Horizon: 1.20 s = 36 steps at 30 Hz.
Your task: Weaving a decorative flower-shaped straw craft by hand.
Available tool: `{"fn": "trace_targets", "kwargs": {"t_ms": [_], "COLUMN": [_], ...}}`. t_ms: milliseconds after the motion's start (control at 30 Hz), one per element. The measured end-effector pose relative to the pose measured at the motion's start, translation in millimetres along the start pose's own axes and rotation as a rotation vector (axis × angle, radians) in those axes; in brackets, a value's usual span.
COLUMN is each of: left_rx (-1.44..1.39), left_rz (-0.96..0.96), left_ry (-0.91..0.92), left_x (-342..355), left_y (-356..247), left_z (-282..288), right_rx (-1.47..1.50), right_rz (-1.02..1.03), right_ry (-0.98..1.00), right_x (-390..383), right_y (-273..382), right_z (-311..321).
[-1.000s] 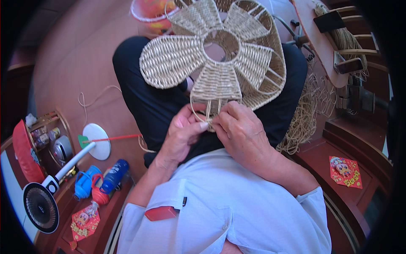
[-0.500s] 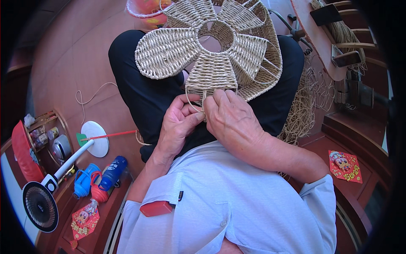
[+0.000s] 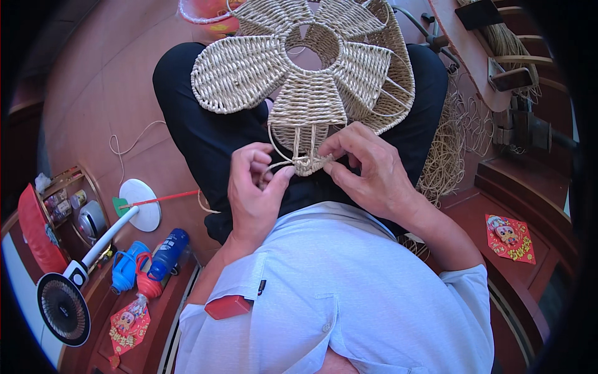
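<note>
At the gapped petal, left hand touches, right hand pinches its edge.

Basketwork lies across the lap, fan left, cord heap right.

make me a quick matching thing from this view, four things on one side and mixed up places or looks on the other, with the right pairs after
Column one:
1. flower-shaped woven basket
2. right hand
3. electric fan
4. tangled tan cord

Column two:
A. black face with a white rim
B. heaped at the person's right
C. has a round hole in its middle
D. fingers and thumb at the basket's near tip

Pairs: 1-C, 2-D, 3-A, 4-B
</note>
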<state>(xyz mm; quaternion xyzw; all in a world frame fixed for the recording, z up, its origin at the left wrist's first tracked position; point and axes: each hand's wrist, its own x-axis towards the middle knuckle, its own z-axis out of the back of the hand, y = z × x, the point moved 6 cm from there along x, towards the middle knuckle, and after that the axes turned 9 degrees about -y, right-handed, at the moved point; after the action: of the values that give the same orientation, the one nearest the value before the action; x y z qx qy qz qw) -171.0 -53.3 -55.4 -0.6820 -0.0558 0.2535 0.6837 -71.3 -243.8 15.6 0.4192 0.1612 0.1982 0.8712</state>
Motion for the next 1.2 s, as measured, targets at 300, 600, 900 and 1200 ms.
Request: {"fn": "trace_targets", "kwargs": {"t_ms": [300, 600, 900, 1200], "left_rx": [0.638, 0.723, 0.321, 0.56], "left_rz": [-0.77, -0.725, -0.268, -0.59], "left_ry": [0.162, 0.269, 0.335, 0.283], "left_x": [4, 10, 22, 19], "left_y": [-57, -60, -31, -53], "left_z": [-23, -31, -18, -30], "right_rx": [0.177, 0.201, 0.24, -0.064], "right_rz": [-0.135, -0.037, -0.104, 0.081], "right_ry": [0.06, 0.018, 0.084, -0.054], "right_x": [4, 2, 8, 4], "right_y": [-9, -20, -18, -11], "right_z": [-12, -18, -15, -15]}}
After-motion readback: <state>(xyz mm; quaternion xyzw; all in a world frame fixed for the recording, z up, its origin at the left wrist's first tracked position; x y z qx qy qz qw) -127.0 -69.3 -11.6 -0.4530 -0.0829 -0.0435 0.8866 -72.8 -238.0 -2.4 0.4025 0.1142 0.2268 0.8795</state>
